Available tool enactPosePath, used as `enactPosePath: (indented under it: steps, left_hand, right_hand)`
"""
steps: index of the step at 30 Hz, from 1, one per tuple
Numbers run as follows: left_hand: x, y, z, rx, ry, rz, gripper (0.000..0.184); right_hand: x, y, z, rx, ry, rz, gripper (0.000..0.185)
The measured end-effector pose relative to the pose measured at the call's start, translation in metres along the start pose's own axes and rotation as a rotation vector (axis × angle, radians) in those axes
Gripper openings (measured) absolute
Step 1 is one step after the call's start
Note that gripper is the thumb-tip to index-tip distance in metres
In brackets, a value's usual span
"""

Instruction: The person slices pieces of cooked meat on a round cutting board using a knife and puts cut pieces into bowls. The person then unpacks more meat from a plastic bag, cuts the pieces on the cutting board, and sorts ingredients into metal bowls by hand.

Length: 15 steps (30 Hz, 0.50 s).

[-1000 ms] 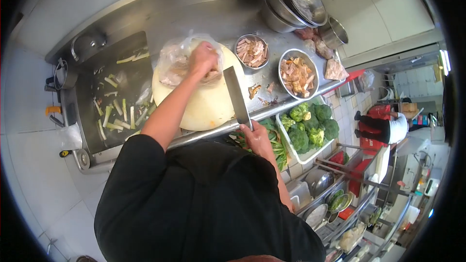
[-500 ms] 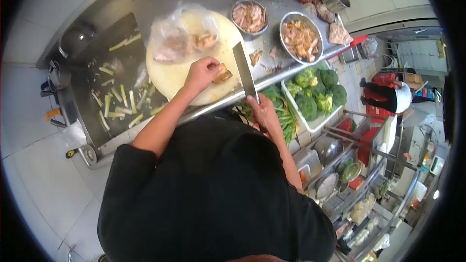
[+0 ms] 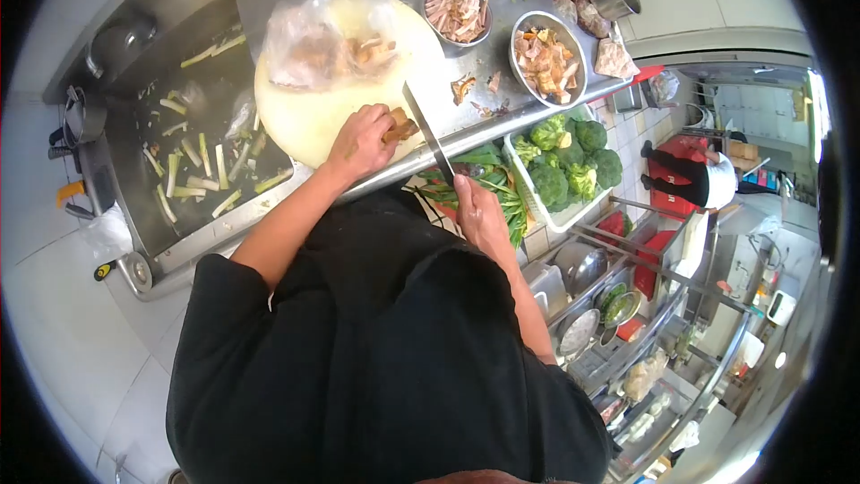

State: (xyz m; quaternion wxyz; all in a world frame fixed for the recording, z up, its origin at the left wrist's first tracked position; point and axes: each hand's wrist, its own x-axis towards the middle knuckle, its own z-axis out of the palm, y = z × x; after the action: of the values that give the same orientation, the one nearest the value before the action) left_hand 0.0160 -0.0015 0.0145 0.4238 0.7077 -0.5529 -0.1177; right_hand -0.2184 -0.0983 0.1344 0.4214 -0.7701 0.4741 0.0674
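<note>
One bulky plastic bag [image 3: 309,47] across the board [image 3: 294,124], near the knife [image 3: 431,133]

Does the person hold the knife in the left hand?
No: the knife is in the right hand; the left hand holds a brown piece.

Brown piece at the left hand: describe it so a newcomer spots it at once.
Find the round cream cutting board beside the sink. At its near edge, the left hand holds a small browned chunk next to the knife. Unlike the pieces in the clear bag, it is unwrapped and in hand.
</note>
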Motion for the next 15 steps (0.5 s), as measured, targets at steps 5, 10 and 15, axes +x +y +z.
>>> enactPosePath:
  steps: [5,10,15]
  left_hand:
    - [0.002,0.008,0.001,0.049,0.017,0.014,0.023]
    - [-0.004,-0.001,0.010,-0.010,0.082,0.026,0.020]
    - [-0.010,0.001,0.008,-0.021,0.121,0.004,0.028]
  right_hand:
    - [-0.010,-0.030,-0.014,-0.279,-0.025,-0.106,0.049]
    - [0.035,-0.005,0.028,-0.447,0.041,-0.321,0.045]
    - [0.040,-0.042,0.006,-0.362,-0.004,-0.209,0.051]
